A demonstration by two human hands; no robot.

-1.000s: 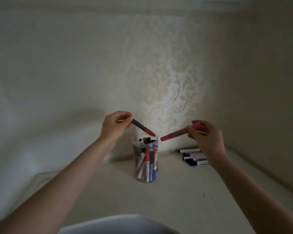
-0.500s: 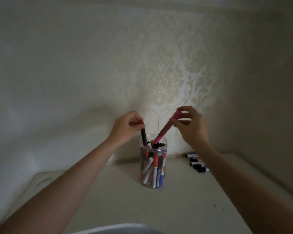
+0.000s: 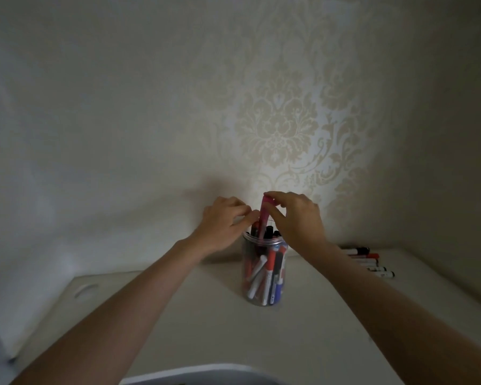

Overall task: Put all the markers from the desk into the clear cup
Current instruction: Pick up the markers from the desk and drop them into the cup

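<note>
A clear cup (image 3: 263,284) stands on the white desk (image 3: 206,323), packed with several markers. My right hand (image 3: 296,218) pinches the top of a pink marker (image 3: 264,215), which stands nearly upright with its lower end inside the cup's mouth. My left hand (image 3: 222,223) hovers at the cup's left rim, its fingertips close together just above the marker tops; whether they still grip the dark marker is hidden. Several more markers (image 3: 368,261) lie side by side on the desk at the far right, near the wall.
A patterned wall rises straight behind the cup, and a side wall closes the right. A round cable hole (image 3: 85,290) sits in the desk's left part. A white curved edge (image 3: 206,375) shows at the bottom.
Both hands came together over the cup. The dark marker in my left hand went down into the cup. The pink marker swung from slanted to nearly upright and sank deeper.
</note>
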